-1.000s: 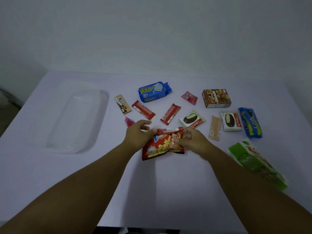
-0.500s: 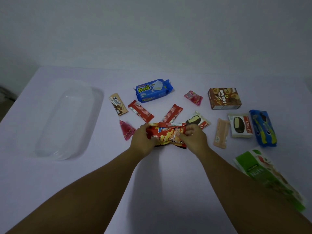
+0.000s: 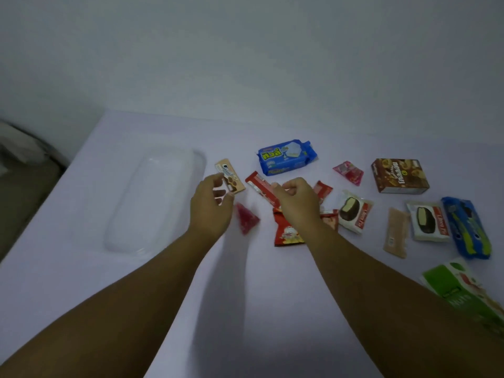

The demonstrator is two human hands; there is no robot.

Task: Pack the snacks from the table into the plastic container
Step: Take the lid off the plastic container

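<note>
Hands (image 3: 210, 205) (image 3: 296, 203) loosely curled over snacks; red bag (image 3: 286, 230) on table.

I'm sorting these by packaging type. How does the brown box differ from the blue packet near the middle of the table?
The brown box is a rigid carton with flat faces and sharp corners; the blue packet is a soft, puffy wrapper with crimped ends. The brown box lies further right, away from both hands; the blue packet lies just beyond them. Both rest flat on the table, untouched, outside the plastic container.
</note>
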